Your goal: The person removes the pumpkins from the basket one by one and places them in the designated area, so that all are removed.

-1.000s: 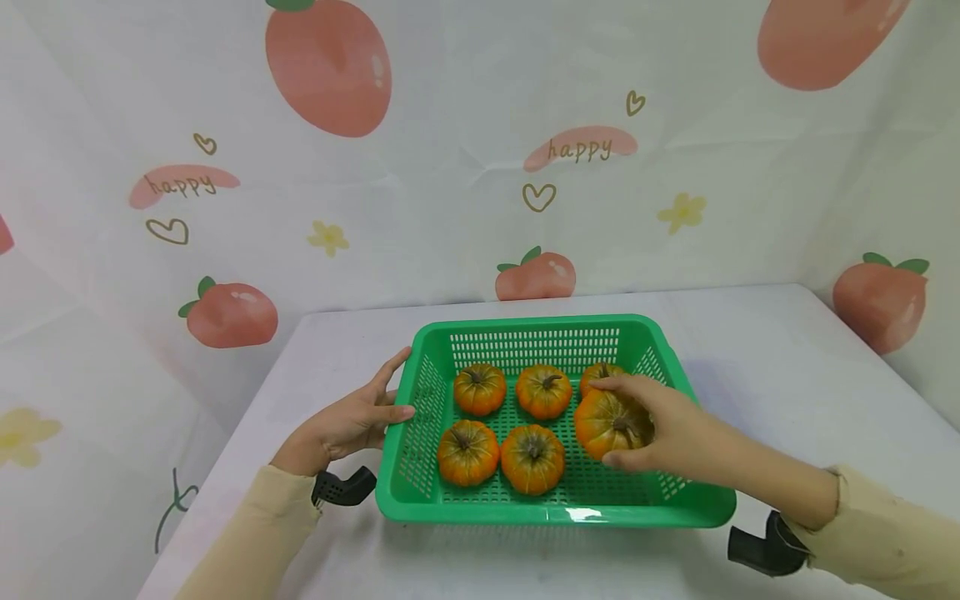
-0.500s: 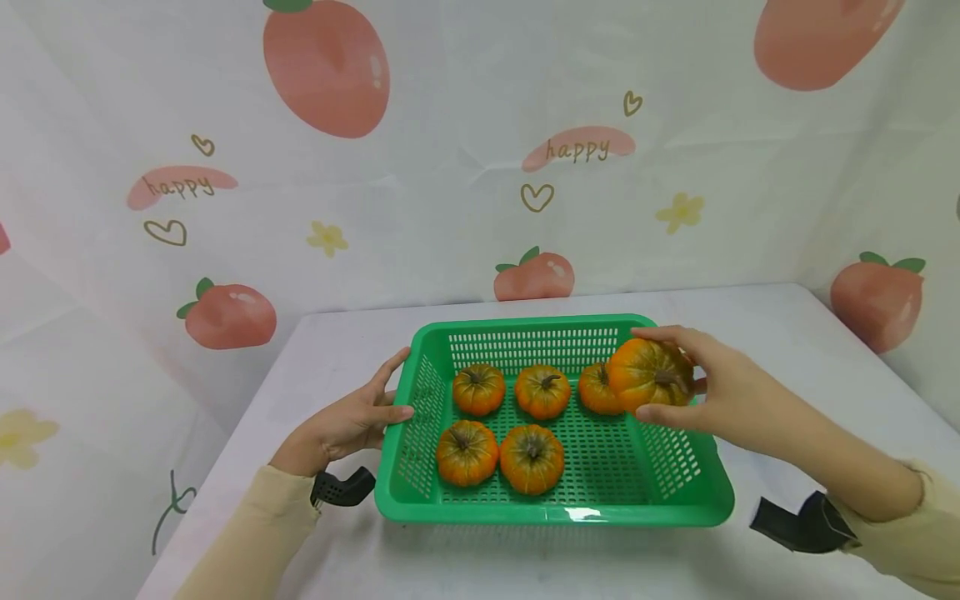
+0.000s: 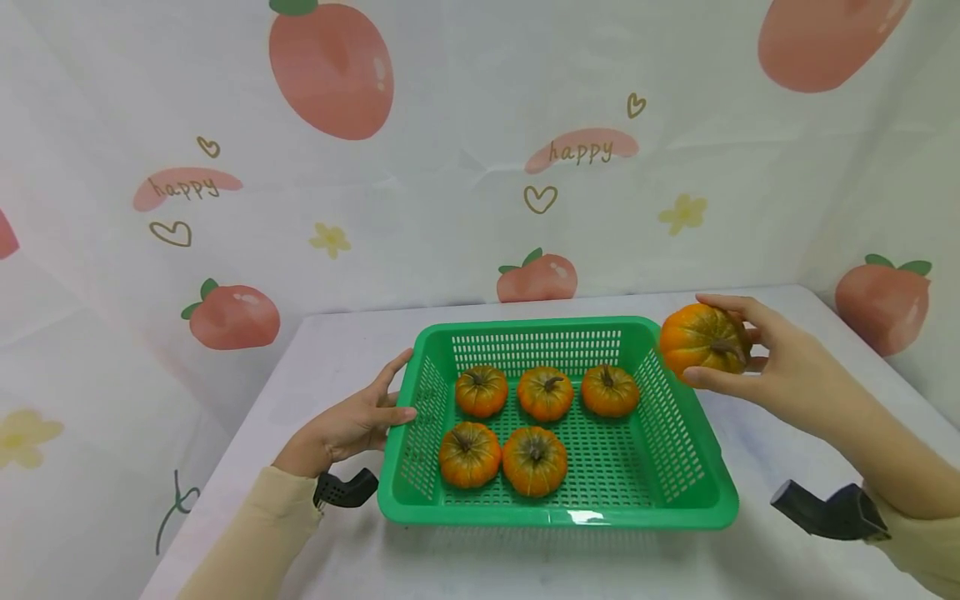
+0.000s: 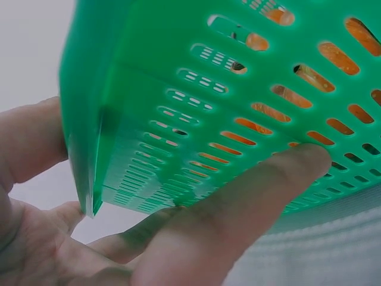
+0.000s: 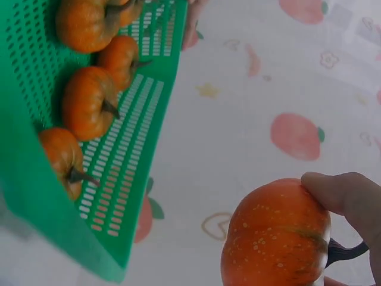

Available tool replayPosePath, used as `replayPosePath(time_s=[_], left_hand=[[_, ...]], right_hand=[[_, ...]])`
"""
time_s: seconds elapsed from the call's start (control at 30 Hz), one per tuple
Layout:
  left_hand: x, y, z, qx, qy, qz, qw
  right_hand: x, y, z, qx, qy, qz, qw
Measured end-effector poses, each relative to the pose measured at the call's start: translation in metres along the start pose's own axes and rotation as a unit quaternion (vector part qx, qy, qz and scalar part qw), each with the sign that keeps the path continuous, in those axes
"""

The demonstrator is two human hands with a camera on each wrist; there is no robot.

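My right hand [image 3: 787,367] grips a small orange and green pumpkin [image 3: 693,337], held up at the right rim of a green plastic basket [image 3: 510,514]. In the right wrist view, the thumb presses near the top of this pumpkin [image 5: 271,235], and its dark stem points toward the palm. At the basket's left side, my left hand [image 3: 351,427] holds the rim. The left wrist view has the fingers [image 4: 238,214] against the slotted outer wall of the basket [image 4: 143,53]. Several similar pumpkins [image 3: 535,461] sit inside, in a back row and a front row.
The basket stands on a table with a white cover [image 3: 570,575]. Behind it hangs a white cloth backdrop [image 3: 435,208] printed with peaches, hearts and flowers. Black wrist devices [image 3: 828,510] are worn on both forearms.
My right hand has lifted the pumpkin out of the basket's front right area, up and to the right past the rim. The left hand and basket stay in place.
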State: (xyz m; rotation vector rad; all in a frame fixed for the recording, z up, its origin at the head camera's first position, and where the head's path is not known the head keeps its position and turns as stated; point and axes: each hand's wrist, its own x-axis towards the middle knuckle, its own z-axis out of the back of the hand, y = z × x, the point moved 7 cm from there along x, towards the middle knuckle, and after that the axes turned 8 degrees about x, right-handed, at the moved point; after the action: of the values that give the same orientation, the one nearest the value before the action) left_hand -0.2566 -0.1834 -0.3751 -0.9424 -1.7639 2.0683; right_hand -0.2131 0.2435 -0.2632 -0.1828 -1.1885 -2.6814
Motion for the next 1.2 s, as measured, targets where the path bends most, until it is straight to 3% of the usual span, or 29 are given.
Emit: replayPosePath(time_s=[0.4,0.93,1.2], left_hand=[[0.0,-0.001,0.0,-0.003,0.0,0.0,1.0],[0.0,-0.002,0.0,-0.006,-0.003,0.002,1.0],[0.001,-0.001,0.0,-0.008,-0.004,0.005,1.0]], right_hand=[[0.01,-0.041,0.008,-0.037,-0.035,-0.036,0.9981],[0.03,-0.119,-0.015,-0.023,0.03,-0.142,0.9892],[0.032,-0.139,-0.03,-0.029,0.047,-0.156,0.9862]])
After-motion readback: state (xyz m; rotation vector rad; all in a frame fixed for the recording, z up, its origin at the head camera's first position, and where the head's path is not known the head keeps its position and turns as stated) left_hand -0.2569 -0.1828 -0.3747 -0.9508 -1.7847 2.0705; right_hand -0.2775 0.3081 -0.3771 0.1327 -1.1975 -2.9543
